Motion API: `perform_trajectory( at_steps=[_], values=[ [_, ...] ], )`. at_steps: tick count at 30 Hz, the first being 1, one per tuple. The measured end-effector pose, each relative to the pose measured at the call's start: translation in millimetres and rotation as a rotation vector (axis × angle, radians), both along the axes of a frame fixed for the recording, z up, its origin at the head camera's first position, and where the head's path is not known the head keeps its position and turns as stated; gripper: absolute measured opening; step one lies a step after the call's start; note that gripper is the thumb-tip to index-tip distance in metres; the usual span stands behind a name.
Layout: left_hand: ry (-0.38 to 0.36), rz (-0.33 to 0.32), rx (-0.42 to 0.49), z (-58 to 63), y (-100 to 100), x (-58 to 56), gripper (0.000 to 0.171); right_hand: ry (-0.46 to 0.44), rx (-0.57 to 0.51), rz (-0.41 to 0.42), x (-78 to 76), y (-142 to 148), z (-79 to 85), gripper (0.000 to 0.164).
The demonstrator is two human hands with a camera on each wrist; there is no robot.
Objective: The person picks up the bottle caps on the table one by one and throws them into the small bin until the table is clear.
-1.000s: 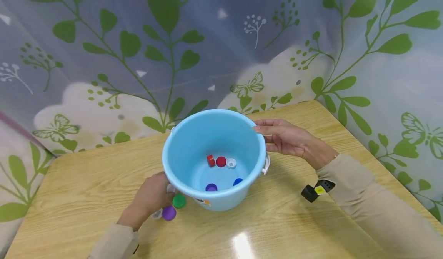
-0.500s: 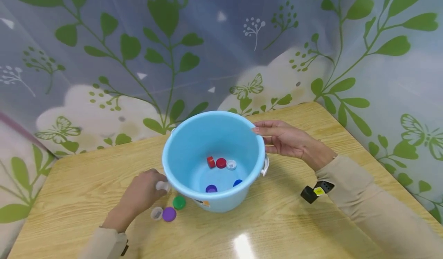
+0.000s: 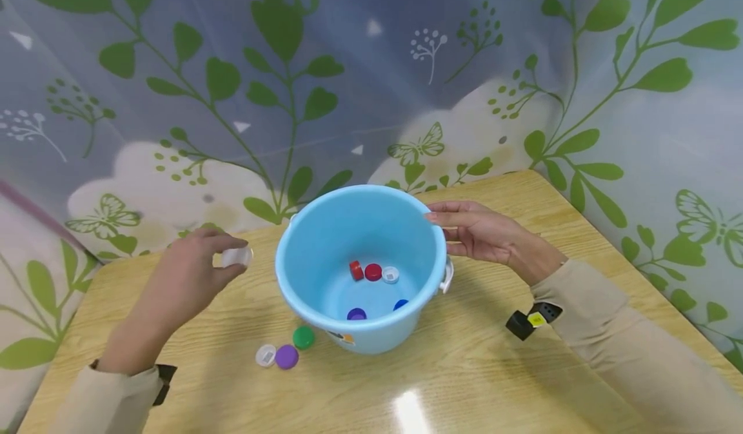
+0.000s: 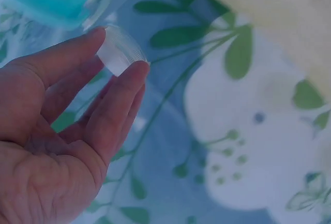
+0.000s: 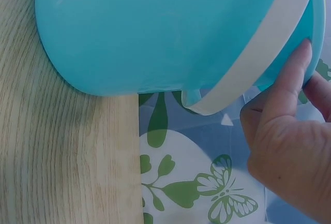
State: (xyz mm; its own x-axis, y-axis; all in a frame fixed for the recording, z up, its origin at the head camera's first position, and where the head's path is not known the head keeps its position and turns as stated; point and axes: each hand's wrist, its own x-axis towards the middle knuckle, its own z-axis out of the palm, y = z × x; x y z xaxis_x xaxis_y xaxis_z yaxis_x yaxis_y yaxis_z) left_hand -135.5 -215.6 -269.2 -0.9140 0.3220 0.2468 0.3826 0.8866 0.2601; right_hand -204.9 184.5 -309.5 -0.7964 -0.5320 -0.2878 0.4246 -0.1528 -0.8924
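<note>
Between thumb and fingertips, my left hand (image 3: 174, 282) pinches a clear whitish bottle cap (image 3: 237, 257), held in the air left of the light blue bucket (image 3: 360, 227). The left wrist view shows the cap's ridged side (image 4: 121, 53). My right hand (image 3: 478, 231) grips the bucket's rim on the right, as the right wrist view also shows. Inside the bucket lie a standing red cap (image 3: 356, 270), a flat red cap (image 3: 373, 272), a white cap (image 3: 391, 275), a purple cap (image 3: 356, 314) and a partly hidden blue cap (image 3: 400, 304).
On the wooden table (image 3: 464, 369), in front of the bucket's left side, are a white cap (image 3: 266, 355), a purple cap (image 3: 287, 356) and a green cap (image 3: 303, 337). The bucket's white handle (image 5: 253, 53) hangs down. A leaf-patterned curtain (image 3: 360, 98) stands behind the table.
My left hand has lifted the clear cap away from beside the bucket, up and to the left. The table caps it covered now show. My right hand stays at the rim.
</note>
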Motion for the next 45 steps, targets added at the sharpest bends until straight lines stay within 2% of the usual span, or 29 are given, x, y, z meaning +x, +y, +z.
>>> perform_trajectory(
  at_steps=[3,5,9,13,16,20,24,29,34,39,42,45],
  values=[
    [0.084,-0.025,0.023,18.7,5.4,0.8,0.029,0.0,-0.002,-0.002,0.4,0.5,0.0,0.046],
    [0.11,-0.039,0.031,28.8,11.7,1.3,0.029,0.001,0.0,-0.003,0.6,0.7,0.0,0.045],
    [0.097,-0.076,0.066,43.7,31.6,2.7,0.03,0.002,0.001,-0.008,0.9,1.1,0.1,0.046],
    [0.095,-0.143,0.109,50.1,56.7,3.2,0.029,-0.001,-0.008,-0.005,0.9,1.0,0.3,0.047],
    [0.088,-0.202,0.091,47.6,72.9,0.1,0.031,-0.001,-0.017,0.0,0.8,0.9,0.4,0.047],
    [0.056,-0.28,0.015,38.3,88.7,-7.9,0.032,-0.006,-0.025,-0.002,0.9,0.9,0.0,0.046],
    [0.012,-0.34,-0.018,27.1,97.1,-16.4,0.032,-0.01,-0.027,-0.002,0.8,0.7,-0.4,0.046],
    [-0.02,-0.386,-0.023,15.7,102.1,-24.1,0.03,-0.007,-0.023,-0.005,0.8,0.7,-0.5,0.046],
    [-0.043,-0.397,-0.049,10.4,103.5,-25.8,0.029,-0.009,-0.024,-0.004,0.4,0.9,-0.3,0.046],
    [-0.038,-0.387,-0.112,8.7,103.0,-25.8,0.029,-0.014,-0.033,-0.003,0.3,1.2,-0.9,0.046],
    [-0.007,-0.378,-0.126,8.7,100.3,-25.7,0.028,-0.015,-0.041,0.001,0.5,1.6,-1.5,0.044],
    [0.058,-0.357,-0.097,9.7,93.3,-24.0,0.026,-0.015,-0.043,0.002,1.0,1.6,-1.4,0.043]
  ],
)
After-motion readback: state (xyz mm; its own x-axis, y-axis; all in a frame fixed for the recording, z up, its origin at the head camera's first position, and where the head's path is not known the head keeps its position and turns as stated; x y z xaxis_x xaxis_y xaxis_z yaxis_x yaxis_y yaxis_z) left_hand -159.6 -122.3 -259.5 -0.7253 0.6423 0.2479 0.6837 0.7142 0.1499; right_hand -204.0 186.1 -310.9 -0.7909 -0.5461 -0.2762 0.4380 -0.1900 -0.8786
